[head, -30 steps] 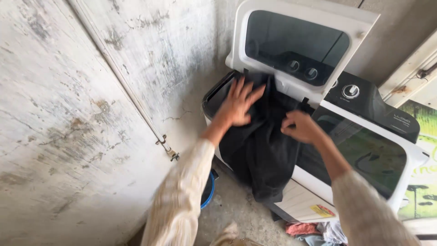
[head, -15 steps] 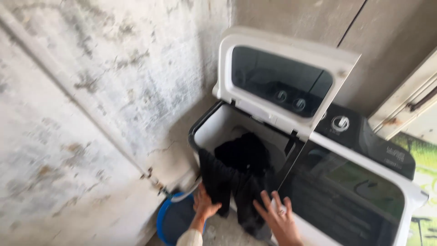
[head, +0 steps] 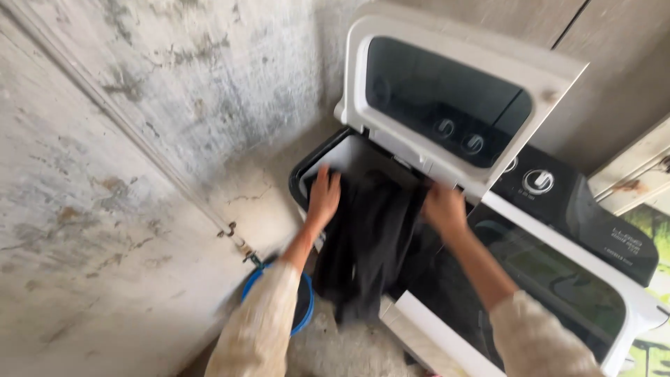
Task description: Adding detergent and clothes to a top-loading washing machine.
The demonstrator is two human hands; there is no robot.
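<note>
Both hands [head: 384,202] now higher, arms outstretched on black garment [head: 370,244].

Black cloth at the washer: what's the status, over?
Left hand and right hand both on the black cloth. Cloth draped over the rim of the open washing machine, half hanging outside. Blue bucket below.

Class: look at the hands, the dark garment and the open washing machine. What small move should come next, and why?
Probably lift the hanging end of the black garment into the tub opening: both the left hand and right hand press its top, but much drapes outside.
</note>
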